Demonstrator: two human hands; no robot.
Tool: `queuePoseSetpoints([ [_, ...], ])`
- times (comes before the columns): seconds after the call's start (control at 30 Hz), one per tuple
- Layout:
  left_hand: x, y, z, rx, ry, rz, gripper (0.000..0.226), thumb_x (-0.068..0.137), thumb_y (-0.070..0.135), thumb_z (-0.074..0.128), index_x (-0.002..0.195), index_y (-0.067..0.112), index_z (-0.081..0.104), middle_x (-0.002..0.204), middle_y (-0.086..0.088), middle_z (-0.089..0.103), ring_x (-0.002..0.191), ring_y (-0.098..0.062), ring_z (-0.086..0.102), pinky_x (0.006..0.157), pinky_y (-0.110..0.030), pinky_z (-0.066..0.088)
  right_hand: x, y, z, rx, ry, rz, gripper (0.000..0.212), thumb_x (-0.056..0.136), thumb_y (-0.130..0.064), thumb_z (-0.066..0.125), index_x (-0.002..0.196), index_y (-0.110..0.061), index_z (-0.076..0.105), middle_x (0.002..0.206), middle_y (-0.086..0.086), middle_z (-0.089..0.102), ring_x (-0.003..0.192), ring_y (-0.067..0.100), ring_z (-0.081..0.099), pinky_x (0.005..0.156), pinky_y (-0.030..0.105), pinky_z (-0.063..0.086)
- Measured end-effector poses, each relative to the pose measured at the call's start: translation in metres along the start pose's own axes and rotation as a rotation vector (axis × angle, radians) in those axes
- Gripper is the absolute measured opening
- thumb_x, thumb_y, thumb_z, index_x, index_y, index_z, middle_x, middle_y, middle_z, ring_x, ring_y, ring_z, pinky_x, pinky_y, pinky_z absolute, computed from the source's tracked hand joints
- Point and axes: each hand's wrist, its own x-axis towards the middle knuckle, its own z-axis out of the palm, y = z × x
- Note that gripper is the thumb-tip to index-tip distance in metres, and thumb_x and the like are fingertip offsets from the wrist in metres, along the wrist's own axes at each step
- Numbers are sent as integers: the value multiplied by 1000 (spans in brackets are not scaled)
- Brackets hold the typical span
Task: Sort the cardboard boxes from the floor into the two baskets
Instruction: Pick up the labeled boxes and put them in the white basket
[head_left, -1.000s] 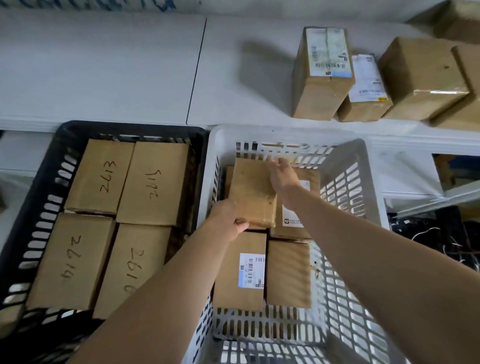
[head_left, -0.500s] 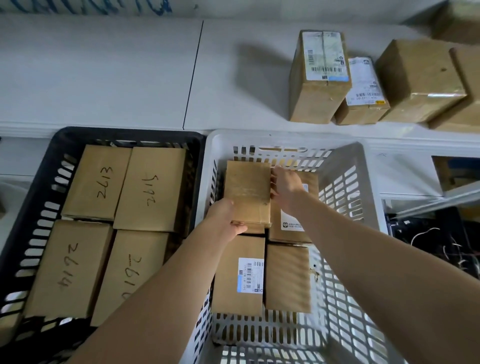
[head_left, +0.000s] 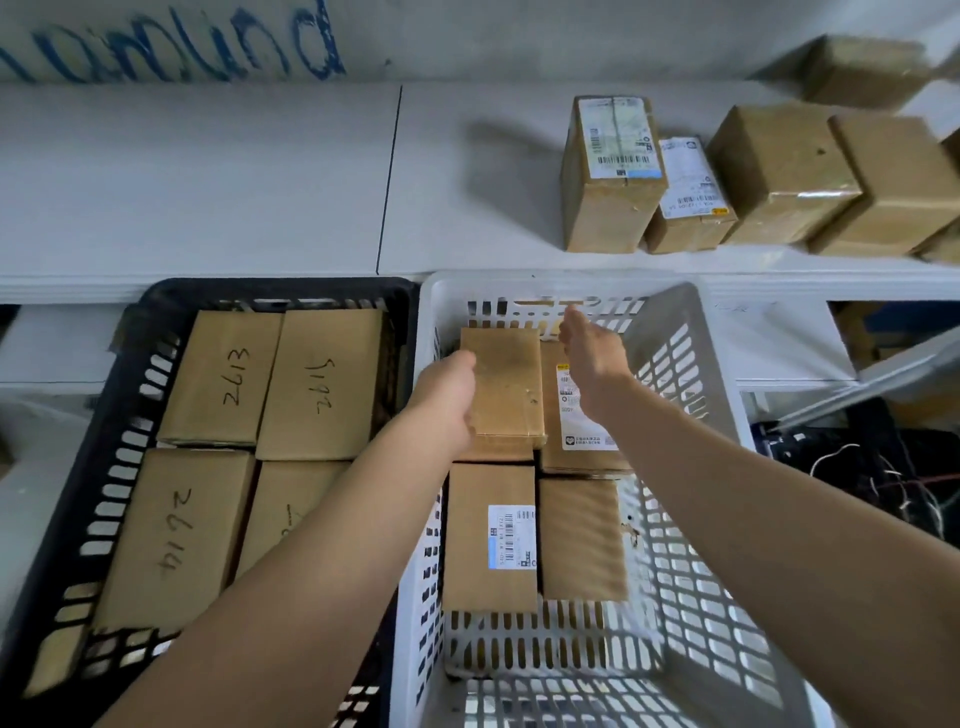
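A plain flat cardboard box (head_left: 506, 387) lies on top of other boxes at the far left of the white basket (head_left: 691, 519). My left hand (head_left: 449, 402) grips its near left edge. My right hand (head_left: 589, 351) hovers just right of the box with fingers straight, off the cardboard. Under and beside it lie a labelled box (head_left: 579, 415), a barcode box (head_left: 491, 538) and a plain one (head_left: 582, 540). The black basket (head_left: 119, 395) on the left holds several boxes with handwritten numbers (head_left: 221, 376).
Several more cardboard boxes (head_left: 610, 176) stand on the white surface (head_left: 208, 176) behind the baskets, at the right. A dark area with loose wires (head_left: 872, 478) lies right of the white basket. Blue writing runs along the far wall.
The box has settled flatter onto the stack in the white basket. My right hand has let go of its far edge and lifted away to the right. The camera has tilted up.
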Motion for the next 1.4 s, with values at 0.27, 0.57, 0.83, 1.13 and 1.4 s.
queuePoseSetpoints([
  [0.27, -62, 10, -6, -61, -239, 331, 22, 98, 29, 50, 107, 11, 60, 105, -7, 65, 94, -21, 61, 81, -31, 47, -88, -7, -16, 204, 109, -134, 46, 97, -43, 45, 111, -5, 65, 118, 8, 66, 113, 24, 58, 102, 38, 41],
  [0.57, -145, -40, -16, 151, -567, 531, 20, 97, 28, 50, 88, 15, 61, 93, -3, 65, 89, -17, 64, 73, -29, 43, -218, 25, -53, 376, 382, -257, 39, 97, -40, 48, 89, -8, 69, 93, 6, 71, 91, 21, 67, 81, 29, 55],
  [0.83, -244, -159, 34, 505, -1026, 429, 26, 100, 30, 43, 106, 10, 59, 100, -6, 62, 99, -21, 61, 92, -33, 46, -339, 112, -146, 453, 835, -194, 38, 93, -42, 50, 95, -10, 71, 92, -4, 67, 88, 11, 60, 79, 28, 44],
  [1.13, -318, -321, 62, 814, -1230, 180, 26, 99, 30, 40, 83, 15, 54, 83, -2, 55, 82, -20, 55, 97, -37, 37, -476, 249, -214, 580, 1138, 13, 34, 95, -39, 50, 98, -10, 67, 106, 4, 68, 92, 10, 62, 93, 28, 45],
  [1.4, -314, -459, 73, 887, -1032, 77, 27, 97, 30, 41, 81, 14, 53, 79, -2, 57, 78, -20, 56, 86, -34, 39, -513, 377, -250, 612, 1036, 208, 33, 90, -48, 50, 83, -19, 66, 99, -1, 68, 103, 18, 62, 89, 29, 45],
])
